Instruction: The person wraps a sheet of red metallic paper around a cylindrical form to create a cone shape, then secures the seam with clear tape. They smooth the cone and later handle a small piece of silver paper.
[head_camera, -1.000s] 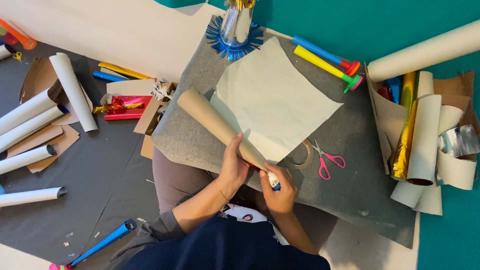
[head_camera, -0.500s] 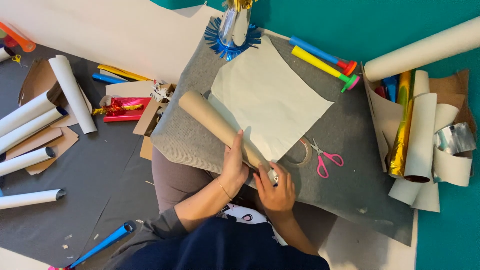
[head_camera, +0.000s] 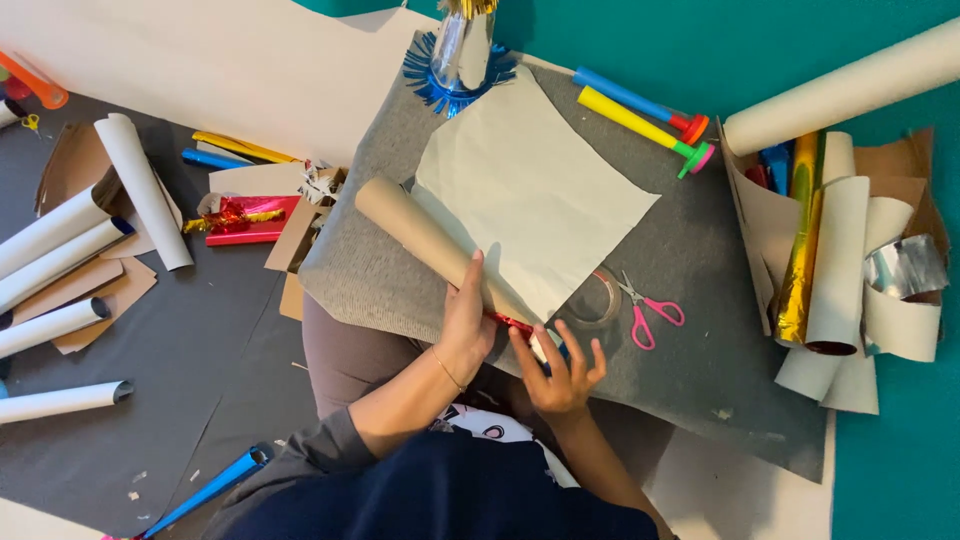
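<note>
- The brown cardboard tube (head_camera: 440, 245) lies on the grey felt mat (head_camera: 720, 340), its long axis slanting from the mat's far left part down toward the near edge, where both hands meet it.
- The left hand (head_camera: 468, 325) wraps the tube's near stretch from the left side, fingers closed around it, thumb pointing up the tube.
- The right hand (head_camera: 560, 365) sits at the tube's near end, fingers spread and curled loosely; it touches a strip of red foil (head_camera: 512, 323) and something blue under the palm. Whether it pinches the strip cannot be told.
- The tube's free length runs away from the grip toward the far left; the left hand is the nearer to its middle.
- A cream paper sheet (head_camera: 530, 190) lies flat just right of the tube, one edge along it.
- A clear tape roll (head_camera: 592, 300) and pink-handled scissors (head_camera: 645, 310) lie just right of the right hand.
- At the mat's far edge stand a silver cone with blue fringe (head_camera: 458, 60) and two long horns, blue and yellow (head_camera: 640, 115).
- Off the mat's right edge: rolls of cream paper and gold foil (head_camera: 800, 250) in a brown box.
- Off the left edge: white paper rolls (head_camera: 60, 260) and a red foil packet (head_camera: 245, 220) on dark sheeting.
</note>
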